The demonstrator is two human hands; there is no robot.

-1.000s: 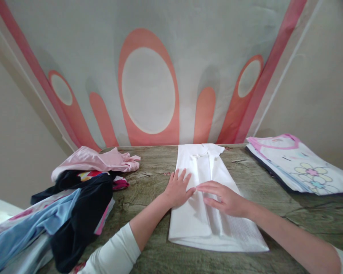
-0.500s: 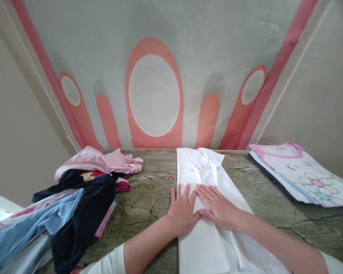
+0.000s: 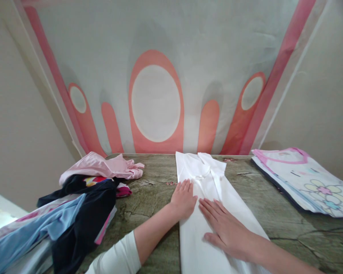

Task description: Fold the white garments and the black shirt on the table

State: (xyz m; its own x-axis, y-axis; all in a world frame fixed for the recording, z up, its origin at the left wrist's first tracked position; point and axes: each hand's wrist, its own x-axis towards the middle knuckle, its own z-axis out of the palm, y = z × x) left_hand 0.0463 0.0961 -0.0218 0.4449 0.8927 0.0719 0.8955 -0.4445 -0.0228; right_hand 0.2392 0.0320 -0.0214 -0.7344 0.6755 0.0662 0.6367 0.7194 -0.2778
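Note:
A white garment (image 3: 201,243), folded into a long narrow strip, lies on the wood-patterned table (image 3: 148,213) with its collar end away from me. My left hand (image 3: 184,199) rests palm down on its left edge below the collar, fingers laid out straight. Flat on the middle of the cloth lies my right hand (image 3: 227,230), its thumb apart from the other fingers. Neither hand grips anything; both press on the fabric. The garment's near end runs out of view at the bottom.
At the left is a loose heap of clothes, with a pink piece (image 3: 103,167), a black piece (image 3: 88,213) and a light blue piece (image 3: 51,217). A neat stack of folded shirts (image 3: 308,179) sits at the right. A patterned wall (image 3: 154,102) rises behind the table's far edge.
My hands have moved apart. The left has slid slightly up along the garment's left edge, and the right has come down toward me. The view has tilted up a little.

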